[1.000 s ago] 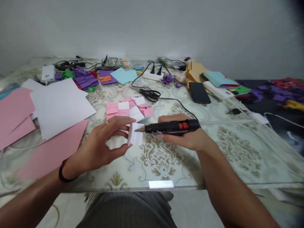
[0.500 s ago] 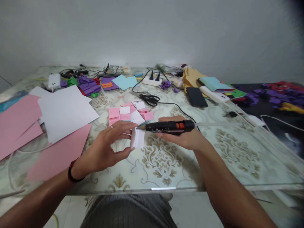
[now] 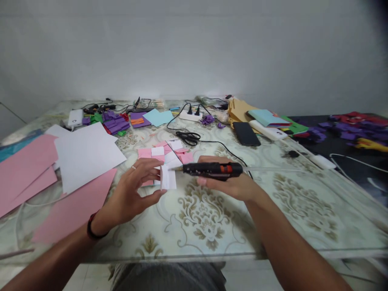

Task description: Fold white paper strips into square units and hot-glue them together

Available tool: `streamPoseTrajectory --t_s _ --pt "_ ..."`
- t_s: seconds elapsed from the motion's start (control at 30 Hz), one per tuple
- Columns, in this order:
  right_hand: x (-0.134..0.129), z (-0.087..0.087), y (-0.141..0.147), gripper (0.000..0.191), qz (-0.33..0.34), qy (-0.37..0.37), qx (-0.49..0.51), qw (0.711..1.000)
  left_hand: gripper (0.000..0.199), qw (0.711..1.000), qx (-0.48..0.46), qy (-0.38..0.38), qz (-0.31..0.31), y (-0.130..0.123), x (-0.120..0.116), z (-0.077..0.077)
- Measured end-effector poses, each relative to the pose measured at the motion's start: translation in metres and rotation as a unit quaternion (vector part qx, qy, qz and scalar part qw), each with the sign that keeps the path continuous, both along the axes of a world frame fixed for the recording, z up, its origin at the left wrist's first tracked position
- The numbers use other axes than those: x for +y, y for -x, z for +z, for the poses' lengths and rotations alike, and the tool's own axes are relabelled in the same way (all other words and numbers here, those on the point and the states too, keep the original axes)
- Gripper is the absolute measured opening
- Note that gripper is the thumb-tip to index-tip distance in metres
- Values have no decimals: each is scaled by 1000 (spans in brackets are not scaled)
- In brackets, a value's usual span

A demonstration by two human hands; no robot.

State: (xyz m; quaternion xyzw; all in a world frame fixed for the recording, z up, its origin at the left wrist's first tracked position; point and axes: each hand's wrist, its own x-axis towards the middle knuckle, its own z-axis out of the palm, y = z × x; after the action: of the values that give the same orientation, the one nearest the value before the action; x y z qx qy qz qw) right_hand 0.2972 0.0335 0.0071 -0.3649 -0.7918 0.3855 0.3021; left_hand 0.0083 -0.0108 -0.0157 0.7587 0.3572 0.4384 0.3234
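Shifted slightly lower across the folded white paper (image 3: 170,182) just left of frame centre, the nozzle (image 3: 177,169) wants steady guiding by the right hand (image 3: 232,186) gripping the glue gun (image 3: 209,170), while the left hand (image 3: 131,192), pinching the paper's left side, should stay clear.

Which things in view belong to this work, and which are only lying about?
Seemingly in use:
small folded white paper piece, in the left hand
black and orange glue gun, in the right hand
perhaps folded pink and white paper pieces

Seemingly lying about:
black rectangular phone
light blue paper sheets
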Motion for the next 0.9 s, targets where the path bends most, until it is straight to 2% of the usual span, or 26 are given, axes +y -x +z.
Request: streamPoseTrajectory --t_s 0.07,0.17,0.23,0.33,0.4,0.47,0.63,0.77,0.9 --pt "0 -8 2 28 -70 25 35 997 61 1000 -23 18 1 -2 0 -1" --pt "-3 -20 16 34 -81 90 113 986 60 998 -54 22 -4 -5 -4 -2" --pt "-6 -25 29 38 -61 151 206 965 58 998 -55 -5 -5 -6 -7 -2" --pt "-13 -31 48 37 -11 247 301 921 48 996 30 -85 4 -6 -10 1" --pt "-17 -33 55 35 -19 284 334 898 39 985 100 -138 21 -6 -10 3" --pt "-19 -35 59 38 -32 306 346 886 34 976 130 -171 39 -7 -10 5" --pt "-21 -34 61 40 -24 299 351 887 32 973 143 -174 49 -8 -9 5" --pt "-24 -30 62 39 -5 289 346 893 36 981 119 -154 24 -7 -8 4" --pt "-27 -29 61 39 -11 265 286 921 20 985 117 -123 35 -8 -7 6"
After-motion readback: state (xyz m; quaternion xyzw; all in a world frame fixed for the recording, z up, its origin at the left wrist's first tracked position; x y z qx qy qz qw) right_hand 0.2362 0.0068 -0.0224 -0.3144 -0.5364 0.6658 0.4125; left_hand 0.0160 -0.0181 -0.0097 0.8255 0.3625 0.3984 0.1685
